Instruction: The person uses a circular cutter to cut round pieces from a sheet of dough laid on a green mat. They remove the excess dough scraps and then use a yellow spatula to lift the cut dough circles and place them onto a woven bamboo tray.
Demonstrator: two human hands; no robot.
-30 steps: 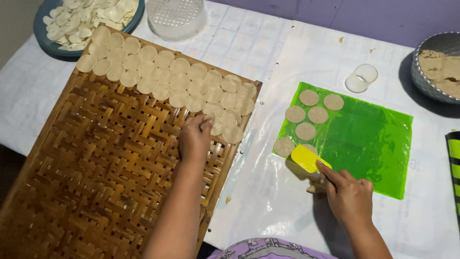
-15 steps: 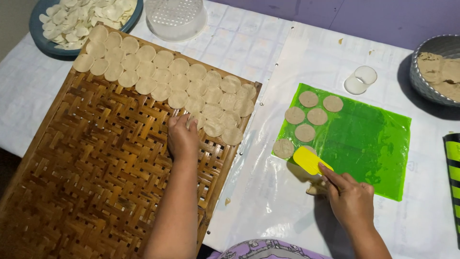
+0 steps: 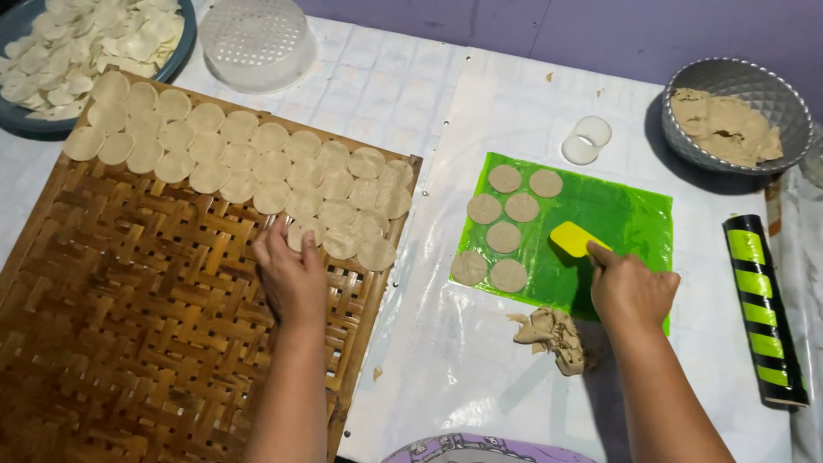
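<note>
A yellow scraper [image 3: 573,237] is lying tilted on the green mat [image 3: 634,219]; pale dough discs [image 3: 343,190] are lining the woven bamboo tray [image 3: 129,326].

Yellow scraper [image 3: 573,238]; green sheet [image 3: 630,219]

No signs or screens show. The only thing that looks packaged is 1 black cylinder with yellow-green bands [image 3: 761,309], perhaps a wrapped roll, lying on the white table cover [image 3: 386,86] at the far right, just beyond the green sheet [image 3: 634,219].
</note>
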